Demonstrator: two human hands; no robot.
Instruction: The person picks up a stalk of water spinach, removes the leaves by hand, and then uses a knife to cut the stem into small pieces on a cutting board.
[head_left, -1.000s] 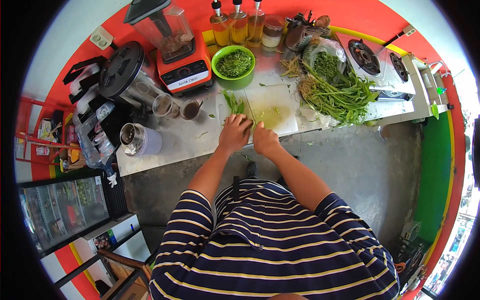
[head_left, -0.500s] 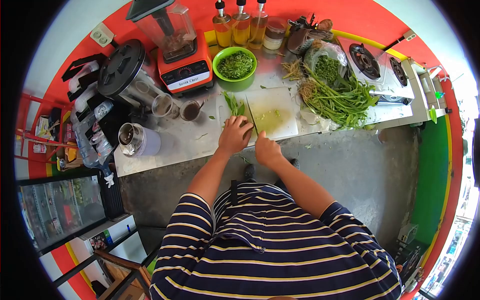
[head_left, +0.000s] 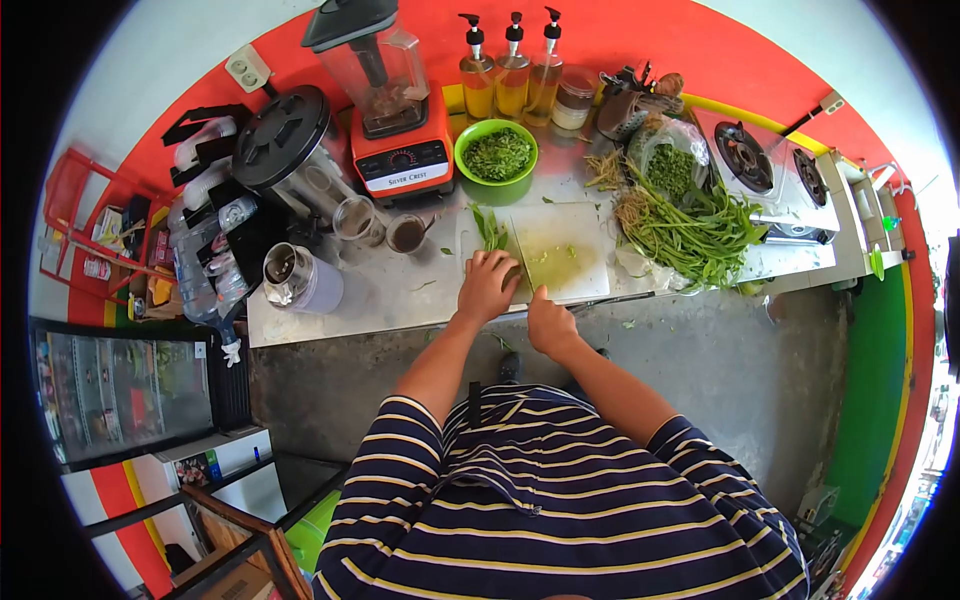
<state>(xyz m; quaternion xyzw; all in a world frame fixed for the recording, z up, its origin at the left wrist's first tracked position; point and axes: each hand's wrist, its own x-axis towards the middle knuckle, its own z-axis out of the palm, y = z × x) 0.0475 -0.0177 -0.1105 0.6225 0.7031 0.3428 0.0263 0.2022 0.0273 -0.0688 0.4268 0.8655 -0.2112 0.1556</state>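
Now | left hand [head_left: 487, 285] palm down, fingers curled, clamping bunch of green leafy stems [head_left: 488, 228] to white plastic cutting board [head_left: 570, 245] | right hand [head_left: 550, 322] fisted on thin dark knife [head_left: 521, 272], blade beside left hand | board on grey metal surface [head_left: 400, 290], near edge

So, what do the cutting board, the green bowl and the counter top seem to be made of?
The cutting board: probably white plastic, matte, stained green in the middle. The green bowl: likely plastic, smooth, evenly bright colour with a slight gloss. The counter top: seems sheet metal, perhaps stainless steel, grey with dull reflections.
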